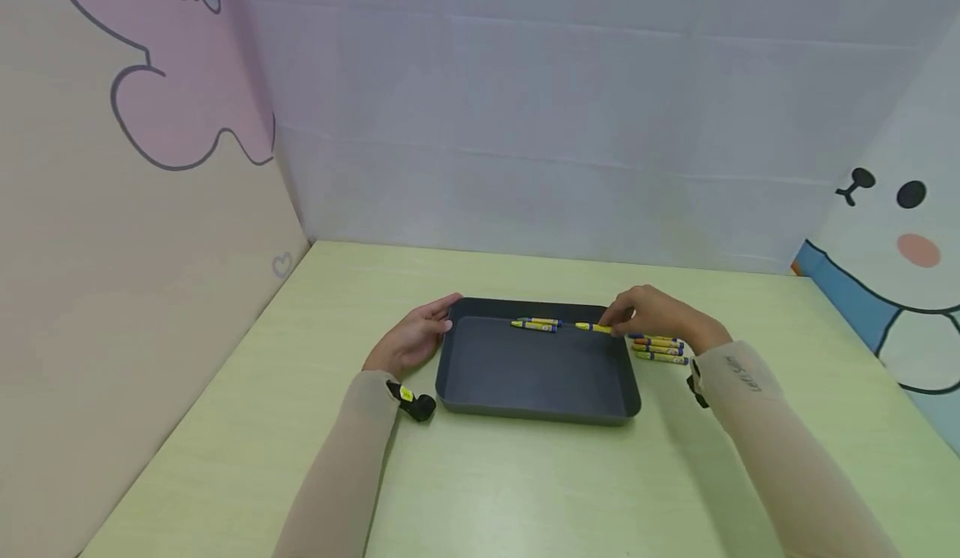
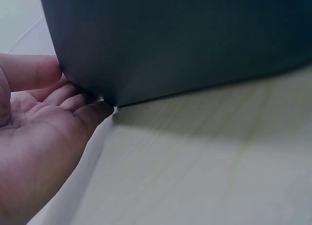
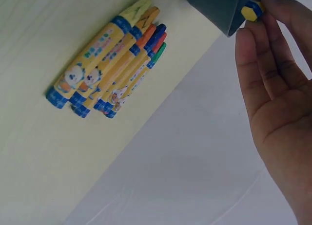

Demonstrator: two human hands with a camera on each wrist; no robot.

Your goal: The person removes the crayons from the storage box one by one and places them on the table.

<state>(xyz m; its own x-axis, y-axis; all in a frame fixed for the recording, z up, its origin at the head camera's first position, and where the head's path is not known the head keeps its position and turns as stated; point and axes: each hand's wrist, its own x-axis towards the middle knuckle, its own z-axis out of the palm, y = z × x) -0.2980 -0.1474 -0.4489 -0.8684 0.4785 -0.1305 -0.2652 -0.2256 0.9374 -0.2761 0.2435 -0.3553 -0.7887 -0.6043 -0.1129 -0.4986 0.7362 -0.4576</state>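
Note:
A dark grey rectangular tray (image 1: 536, 375) lies on the table. At its far left corner my left hand (image 1: 411, 340) holds the tray; in the left wrist view, the thumb (image 2: 36, 71) touches its side and the other fingers reach under the edge. My right hand (image 1: 652, 312) pinches a yellow crayon (image 1: 592, 327) by its rear end, over the tray's far right corner. Two crayons (image 1: 534, 326) lie side by side inside the tray near its far wall. Right of the tray, several wrapped crayons (image 3: 105, 57) lie in a row on the table, tips of different colours.
The pale wooden table (image 1: 510, 487) extends around the tray. A white sheet (image 1: 525, 125) hangs behind its far edge. Printed panels with cartoon figures flank the left (image 1: 150, 291) and right (image 1: 900, 283) sides.

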